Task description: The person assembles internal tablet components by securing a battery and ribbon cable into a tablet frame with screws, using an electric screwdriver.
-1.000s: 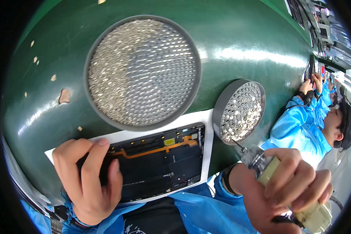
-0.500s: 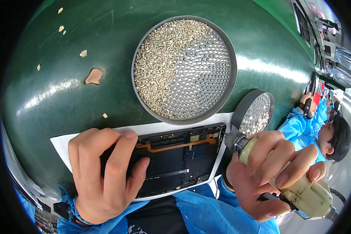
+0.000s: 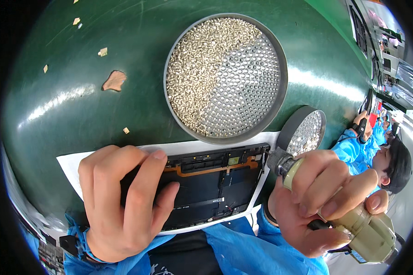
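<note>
A thin black device housing (image 3: 199,192), with an orange flex cable along its far edge, lies in front of me. My left hand (image 3: 124,197) rests over its left part with the fingers extended, holding nothing. Wrapped around a pale green electric screwdriver (image 3: 367,231), my right hand (image 3: 314,192) holds it at a slant. The screwdriver's dark knurled nose (image 3: 279,160) points at the housing's far right corner. I cannot tell whether the thin bit touches it.
Beyond the housing stands a large round tray (image 3: 283,78) with a perforated plate and many small screws. A smaller round tray (image 3: 293,127) stands beside it. White sheeting (image 3: 73,167) lies under the housing. A brown scrap (image 3: 114,81) is on the green table. A co-worker (image 3: 390,160) sits at right.
The trays and table scraps sit slightly further right in the picture. Both hands keep nearly the same pose, and the screwdriver stays at the housing's right corner.
</note>
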